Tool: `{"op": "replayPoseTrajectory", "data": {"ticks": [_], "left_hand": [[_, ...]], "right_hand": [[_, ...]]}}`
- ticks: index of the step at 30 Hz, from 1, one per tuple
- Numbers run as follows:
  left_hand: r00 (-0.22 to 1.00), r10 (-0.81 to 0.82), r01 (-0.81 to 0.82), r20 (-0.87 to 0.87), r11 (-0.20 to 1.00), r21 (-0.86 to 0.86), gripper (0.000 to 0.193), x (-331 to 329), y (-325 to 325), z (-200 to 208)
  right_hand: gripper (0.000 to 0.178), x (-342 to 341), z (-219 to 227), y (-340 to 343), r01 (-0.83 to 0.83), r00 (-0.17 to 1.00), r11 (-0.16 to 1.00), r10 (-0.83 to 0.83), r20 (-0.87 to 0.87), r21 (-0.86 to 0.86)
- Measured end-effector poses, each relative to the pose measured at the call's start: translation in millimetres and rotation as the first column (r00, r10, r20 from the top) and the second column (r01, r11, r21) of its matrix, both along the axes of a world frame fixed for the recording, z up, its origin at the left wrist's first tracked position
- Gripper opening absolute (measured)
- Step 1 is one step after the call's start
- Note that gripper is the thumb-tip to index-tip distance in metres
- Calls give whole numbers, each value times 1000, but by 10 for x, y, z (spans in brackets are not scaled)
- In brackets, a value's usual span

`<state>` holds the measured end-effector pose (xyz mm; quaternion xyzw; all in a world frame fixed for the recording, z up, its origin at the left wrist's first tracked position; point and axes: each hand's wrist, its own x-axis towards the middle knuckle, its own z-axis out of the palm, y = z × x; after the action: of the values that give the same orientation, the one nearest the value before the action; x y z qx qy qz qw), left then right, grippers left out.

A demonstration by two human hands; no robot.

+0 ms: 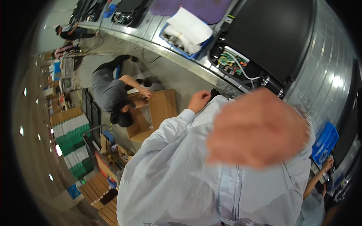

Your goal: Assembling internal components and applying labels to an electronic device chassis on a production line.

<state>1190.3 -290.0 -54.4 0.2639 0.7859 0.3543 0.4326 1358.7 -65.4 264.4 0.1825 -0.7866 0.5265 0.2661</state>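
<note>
Black machine (pixel 269 34), far right: seemingly between steps, wanted reaching; my left hand (pixel 200 101) curled loosely, right hand (pixel 260 130) blurred; openness and grips unclear.

The head camera looks steeply down from above the person's chest through a wide fisheye lens, the pale shirt (pixel 166 177) filling the lower middle and black closing in the corners. Nearest the lens, right of centre, is the blurred right hand (pixel 258 130); the metal bench (pixel 326 52) lies farther off, bending from upper left to right edge.
</note>
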Motion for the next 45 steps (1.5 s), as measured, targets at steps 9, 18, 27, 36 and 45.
{"op": "replayPoseTrajectory", "data": {"ticks": [9, 18, 27, 36, 45], "left_hand": [[974, -124, 126, -189, 992, -2, 12, -416, -224, 135], [960, -101, 111, -260, 994, 24, 13, -1808, 6, -17], [991, -64, 81, -114, 985, 156, 16, -3211, 628, -68], [427, -886, 823, -179, 463, -330, 51, -3556, 568, 1897], [417, -505, 834, -755, 543, 98, 29, -2680, 346, 3538]], "right_hand": [[14, -745, -1417, 229, 491, 684, 855, -260, 681, -167], [15, -1890, -3012, -362, 504, 522, 839, -483, 702, 203], [17, -3141, -2882, 181, 712, 423, 678, -622, 660, 182], [17, -3463, -2542, -513, 574, 442, 811, -427, 789, 117], [17, -3085, -2551, -1018, 351, 557, 935, -165, 814, -51]]}}
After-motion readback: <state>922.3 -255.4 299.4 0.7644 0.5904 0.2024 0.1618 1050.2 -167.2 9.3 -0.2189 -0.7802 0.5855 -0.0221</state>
